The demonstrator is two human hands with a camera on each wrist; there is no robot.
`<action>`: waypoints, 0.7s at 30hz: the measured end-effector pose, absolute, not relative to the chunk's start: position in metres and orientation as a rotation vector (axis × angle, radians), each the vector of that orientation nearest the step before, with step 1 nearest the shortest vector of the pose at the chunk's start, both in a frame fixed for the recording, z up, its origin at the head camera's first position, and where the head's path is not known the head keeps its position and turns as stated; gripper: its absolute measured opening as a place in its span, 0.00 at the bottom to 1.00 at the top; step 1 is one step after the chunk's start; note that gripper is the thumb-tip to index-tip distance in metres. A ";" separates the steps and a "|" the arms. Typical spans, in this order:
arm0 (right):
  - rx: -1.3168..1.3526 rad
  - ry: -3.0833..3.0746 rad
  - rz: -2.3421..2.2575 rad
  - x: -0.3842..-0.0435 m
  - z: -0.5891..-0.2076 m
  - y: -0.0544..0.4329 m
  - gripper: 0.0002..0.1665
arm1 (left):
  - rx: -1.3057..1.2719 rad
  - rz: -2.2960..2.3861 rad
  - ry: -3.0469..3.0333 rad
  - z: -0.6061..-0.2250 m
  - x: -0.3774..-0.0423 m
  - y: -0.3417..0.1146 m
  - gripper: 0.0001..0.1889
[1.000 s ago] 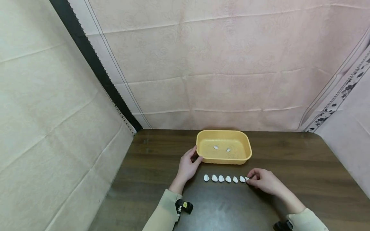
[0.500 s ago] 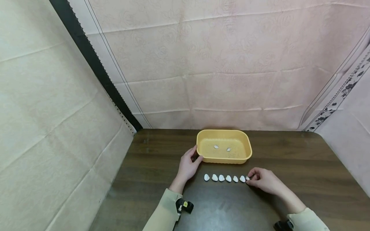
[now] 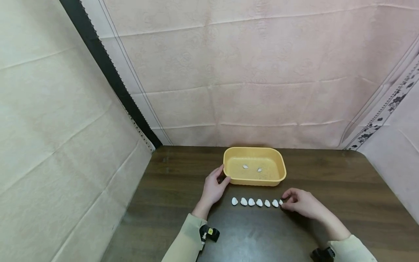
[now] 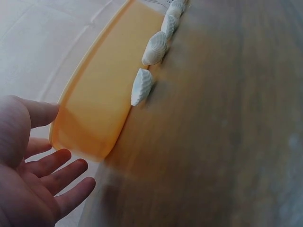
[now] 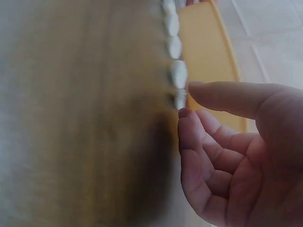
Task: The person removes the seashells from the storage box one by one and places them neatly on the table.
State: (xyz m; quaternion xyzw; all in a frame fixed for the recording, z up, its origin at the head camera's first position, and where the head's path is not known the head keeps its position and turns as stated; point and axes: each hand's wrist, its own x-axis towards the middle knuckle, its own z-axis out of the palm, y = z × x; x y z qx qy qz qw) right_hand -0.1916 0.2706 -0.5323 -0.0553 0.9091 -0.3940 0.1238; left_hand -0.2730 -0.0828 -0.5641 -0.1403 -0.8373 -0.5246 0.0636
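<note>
Several small white ribbed seashells [image 3: 251, 202] lie in a row on the brown table. At the right end of this row, the last seashell [image 5: 180, 99] sits by the fingertips of my right hand [image 3: 302, 203]. The thumb and index finger of that hand stand apart around the shell; the other fingers are bent. My left hand [image 3: 212, 188] holds the left end of a yellow plastic basin [image 3: 255, 182] at its front corner. In the left wrist view, the thumb [image 4: 45, 114] touches the basin's rim, while several fingers spread free. Two shells [image 3: 245, 166] lie inside the basin.
Behind the basin, the wooden table [image 3: 183, 171] meets a pale patterned cloth wall [image 3: 255, 91]. Another pale cloth [image 3: 65, 163] hangs along the left side. Each forearm wears a dark wrist camera [image 3: 209, 233] over a light green sleeve.
My right thumb and index finger have parted slightly and drawn back from the last seashell, which stays at the row's end. The left hand and basin keep their places.
</note>
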 end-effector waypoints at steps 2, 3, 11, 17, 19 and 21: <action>-0.169 2.651 -1.155 -0.193 -0.527 0.273 0.16 | -0.422 -1.585 -2.534 -0.564 -0.273 -0.082 0.33; -0.161 2.651 -1.161 -0.194 -0.523 0.273 0.16 | -0.418 -1.586 -2.537 -0.563 -0.272 -0.082 0.33; -0.200 2.608 -1.346 -0.212 -0.495 0.263 0.16 | -0.416 -1.580 -2.533 -0.564 -0.273 -0.083 0.33; -0.305 2.654 -1.417 -0.236 -0.490 0.241 0.19 | -0.422 -1.576 -2.533 -0.564 -0.274 -0.084 0.33; -0.311 2.654 -1.443 -0.243 -0.490 0.233 0.18 | -0.427 -1.578 -2.532 -0.565 -0.274 -0.084 0.33; -0.295 2.649 -1.470 -0.249 -0.490 0.225 0.17 | -0.430 -1.577 -2.532 -0.565 -0.274 -0.084 0.33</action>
